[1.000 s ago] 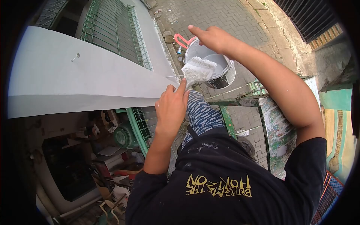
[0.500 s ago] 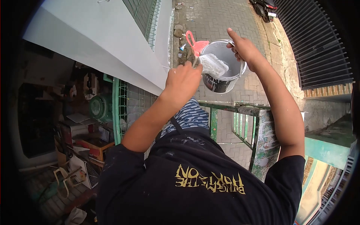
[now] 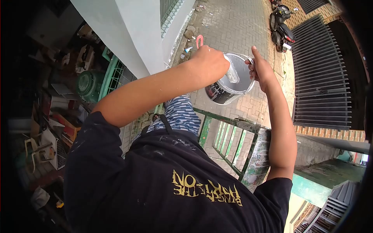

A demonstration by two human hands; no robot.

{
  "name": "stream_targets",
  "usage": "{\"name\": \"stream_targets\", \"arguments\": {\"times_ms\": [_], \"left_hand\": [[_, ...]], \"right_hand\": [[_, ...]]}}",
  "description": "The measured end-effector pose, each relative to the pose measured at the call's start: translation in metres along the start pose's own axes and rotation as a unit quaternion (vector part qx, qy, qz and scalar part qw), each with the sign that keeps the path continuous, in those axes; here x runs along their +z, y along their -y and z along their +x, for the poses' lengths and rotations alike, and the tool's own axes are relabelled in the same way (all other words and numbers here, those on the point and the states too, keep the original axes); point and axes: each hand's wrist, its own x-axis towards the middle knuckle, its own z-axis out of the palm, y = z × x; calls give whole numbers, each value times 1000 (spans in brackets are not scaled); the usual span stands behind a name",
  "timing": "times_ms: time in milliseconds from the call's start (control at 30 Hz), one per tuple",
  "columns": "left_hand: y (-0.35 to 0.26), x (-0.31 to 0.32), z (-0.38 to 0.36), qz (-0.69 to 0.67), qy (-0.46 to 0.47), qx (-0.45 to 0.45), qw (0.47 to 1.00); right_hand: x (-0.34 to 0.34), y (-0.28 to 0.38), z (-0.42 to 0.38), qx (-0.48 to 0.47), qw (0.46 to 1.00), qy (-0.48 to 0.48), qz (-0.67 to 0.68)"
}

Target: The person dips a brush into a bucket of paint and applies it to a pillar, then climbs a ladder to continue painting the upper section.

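Note:
My left hand (image 3: 211, 66) is closed around the handle of a wide brush, whose head (image 3: 232, 73), coated in white, is inside the bucket opening. The bucket (image 3: 220, 94) is dark outside and grey-white inside, with pale smears on its rim. At its right side, the curled fingers of my right hand (image 3: 261, 72) grip the wire handle by the rim, the thumb pointing up. A red loop (image 3: 199, 40) shows just beyond my left hand, the rest of it hidden.
Below the bucket is a green metal gate (image 3: 229, 143). A pale wall (image 3: 136, 35) rises at the left, near a green round container (image 3: 88, 86) and cluttered items. A motorcycle (image 3: 281, 31) stands by a dark slatted fence (image 3: 321, 73) on the paved lane.
My left hand has moved right over the bucket, and the brush has turned from its broad face to a narrow edge. The view has shifted, showing more of the motorcycle and fence.

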Motion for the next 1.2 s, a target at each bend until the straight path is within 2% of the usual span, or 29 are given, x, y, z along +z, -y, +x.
{"name": "stream_targets", "arguments": {"times_ms": [200, 300, 400, 533, 600, 633, 700, 833, 900, 1033, 1100, 1133, 1200], "left_hand": [[0, -17, 14, 88, 97, 60, 990], [2, -26, 17, 57, 57, 50, 995], [-2, -41, 19, 64, 80, 47, 994], [1, 0, 20, 45, 25, 41, 998], [0, 3, 15, 37, 85, 53, 994], [1, 3, 15, 40, 85, 56, 994], [1, -1, 16, 31, 132, 31, 990], [0, -5, 16, 9, 116, 16, 993], [-1, -5, 10, -15, 55, -6, 998], [-8, 22, -3, -20, 46, -46, 998], [-9, 28, -11, -20, 102, -48, 993], [-9, 30, -15, -18, 102, -47, 993], [-13, 29, -23, -29, 51, -67, 996]], "right_hand": [[1, 2, -3, 2, 1000, 11, 13], [0, 0, -1, -5, 1000, 8, 2], [0, 0, -4, -7, 1000, 2, 2], [1, 1, -3, -12, 1000, -4, -4], [2, 0, -4, -12, 1000, -8, -4], [3, 0, -4, -5, 1000, 1, -3], [3, 1, -2, 1, 1000, 8, -1], [1, -2, 1, -9, 1000, 3, -21], [-1, -3, 2, -9, 1000, 6, -27], [0, -2, -2, -13, 1000, -1, -17], [2, -1, -3, -18, 1000, -6, -10], [3, -2, -2, -19, 1000, -5, -16], [2, -2, -2, -20, 1000, -5, -22]]}}
